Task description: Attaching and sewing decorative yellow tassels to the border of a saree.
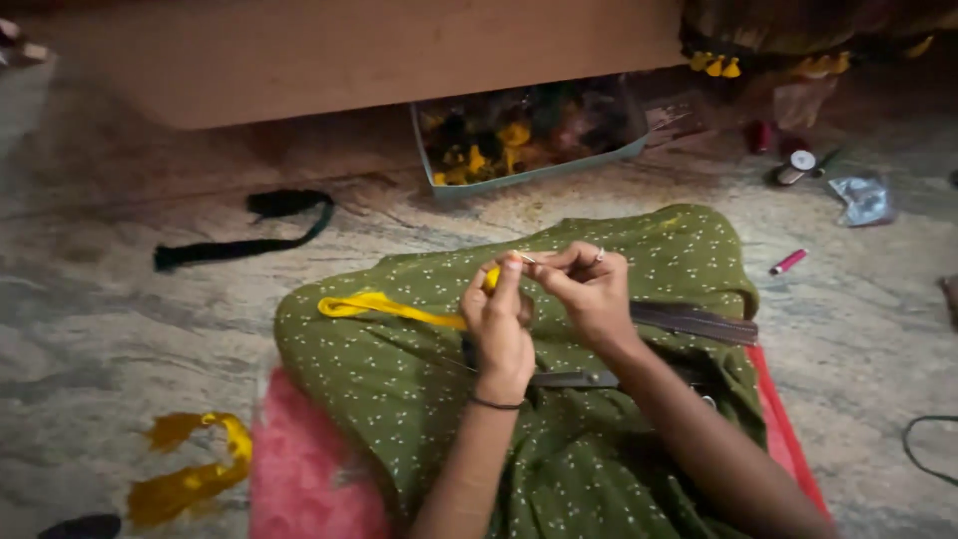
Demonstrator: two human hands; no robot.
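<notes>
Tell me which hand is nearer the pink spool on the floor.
Right. The right hand sits closer to the pink spool, which lies off to its right; the left hand is on the far side of it.

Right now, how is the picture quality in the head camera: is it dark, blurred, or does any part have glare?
Head view: light is dim and warm, the whole frame soft; the left hand and right hand on the yellow strip are slightly blurred; the box of tassels under the wooden furniture sits in shadow; no strong glare on the stone floor.
</notes>
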